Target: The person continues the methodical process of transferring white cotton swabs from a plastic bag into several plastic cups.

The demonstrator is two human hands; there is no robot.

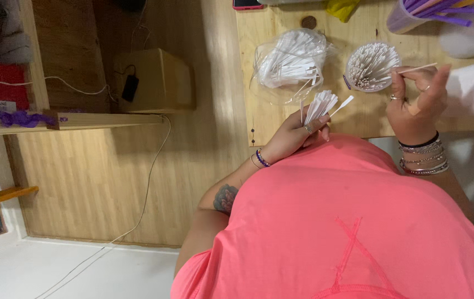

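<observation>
My left hand point(298, 133) grips a fanned bunch of white paper strips point(321, 104) at the near edge of the wooden table point(270, 33). My right hand point(417, 105) pinches one thin wooden stick point(417, 68) between thumb and fingers, its tip beside a round bundle of white-tipped sticks point(371, 66). A clear plastic bag of more white strips point(291, 58) lies left of that bundle. Bracelets ring both wrists.
A purple cup of purple strips point(414, 14) stands at the table's far right, near a yellow object point(341, 8) and a phone point(247, 4). A small wooden box point(156, 77) with a black adapter and a white cable sits left of the table.
</observation>
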